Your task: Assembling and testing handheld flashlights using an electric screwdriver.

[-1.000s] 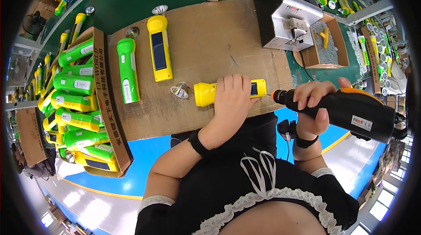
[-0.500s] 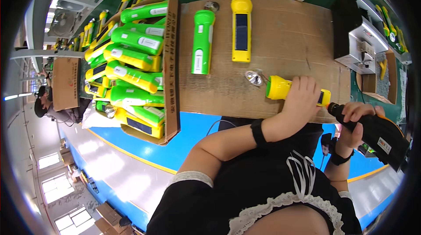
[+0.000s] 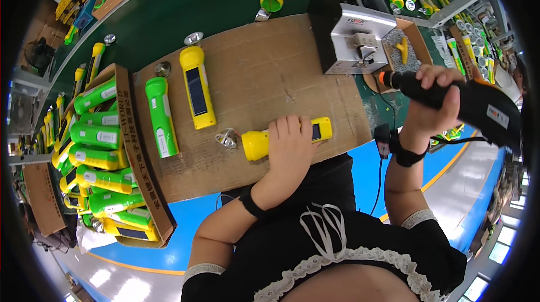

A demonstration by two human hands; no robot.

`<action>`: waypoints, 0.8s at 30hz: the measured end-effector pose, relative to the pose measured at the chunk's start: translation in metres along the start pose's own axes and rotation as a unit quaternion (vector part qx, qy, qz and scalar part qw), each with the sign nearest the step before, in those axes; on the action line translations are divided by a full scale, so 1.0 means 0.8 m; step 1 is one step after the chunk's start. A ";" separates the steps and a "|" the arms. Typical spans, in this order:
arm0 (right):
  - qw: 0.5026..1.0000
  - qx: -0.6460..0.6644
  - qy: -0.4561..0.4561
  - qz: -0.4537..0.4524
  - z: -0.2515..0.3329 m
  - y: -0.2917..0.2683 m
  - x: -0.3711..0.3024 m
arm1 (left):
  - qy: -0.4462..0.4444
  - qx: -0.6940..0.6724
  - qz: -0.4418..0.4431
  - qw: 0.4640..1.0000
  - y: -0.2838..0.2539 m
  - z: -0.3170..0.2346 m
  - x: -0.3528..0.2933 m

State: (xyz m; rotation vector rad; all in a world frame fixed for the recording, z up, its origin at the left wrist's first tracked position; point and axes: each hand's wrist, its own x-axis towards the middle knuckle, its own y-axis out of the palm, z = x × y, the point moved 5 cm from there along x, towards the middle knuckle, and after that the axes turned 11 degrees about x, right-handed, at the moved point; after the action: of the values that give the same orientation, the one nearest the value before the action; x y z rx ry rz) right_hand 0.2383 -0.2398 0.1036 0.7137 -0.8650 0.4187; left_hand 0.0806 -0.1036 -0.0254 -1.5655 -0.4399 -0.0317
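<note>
A: Pulled the black driver (image 3: 481, 102) back from the yellow flashlight (image 3: 256, 145), now up and out past the right edge of the cardboard mat (image 3: 253, 68).

B: Held how?

A: In the right hand (image 3: 428, 114), with fingers and thumb wrapped round, and with the orange tip (image 3: 385, 78) pointing back toward the mat.

B: And with the left hand (image 3: 292, 147)?

A: Clasping the yellow flashlight across the middle, flat near the mat's front edge, right of centre.

B: Seeing more on there?

A: Can see a shiny reflector (image 3: 226, 138) on the front half of the mat, plus a green flashlight (image 3: 161, 115) and a second yellow flashlight (image 3: 196, 89) toward the left side.

B: Around the edges?

A: Can make out an open carton (image 3: 135, 136) heaped with green and yellow flashlights (image 3: 97, 133) along the left, and a silver-and-black machine (image 3: 357, 29) at the far right corner.
</note>
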 end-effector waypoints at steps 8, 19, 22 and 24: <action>0.998 -0.056 -0.006 0.005 -0.048 0.006 0.037 | 0.006 0.038 0.009 0.999 0.000 -0.006 0.002; 0.992 -0.035 0.120 0.005 -0.057 0.012 0.027 | -0.018 0.010 0.021 1.000 0.002 -0.005 0.000; 0.987 0.035 0.151 0.042 -0.034 0.022 0.000 | -0.018 0.012 -0.001 1.000 0.001 -0.006 -0.003; 0.984 0.019 0.170 0.041 -0.018 0.035 -0.021 | -0.021 0.013 -0.004 1.000 0.003 -0.007 -0.005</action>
State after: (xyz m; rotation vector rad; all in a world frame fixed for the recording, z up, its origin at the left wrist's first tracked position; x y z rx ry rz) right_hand 0.2191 -0.2107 0.0950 0.6201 -0.5649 0.6139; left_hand 0.0793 -0.1101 -0.0284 -1.5400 -0.4778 -0.0002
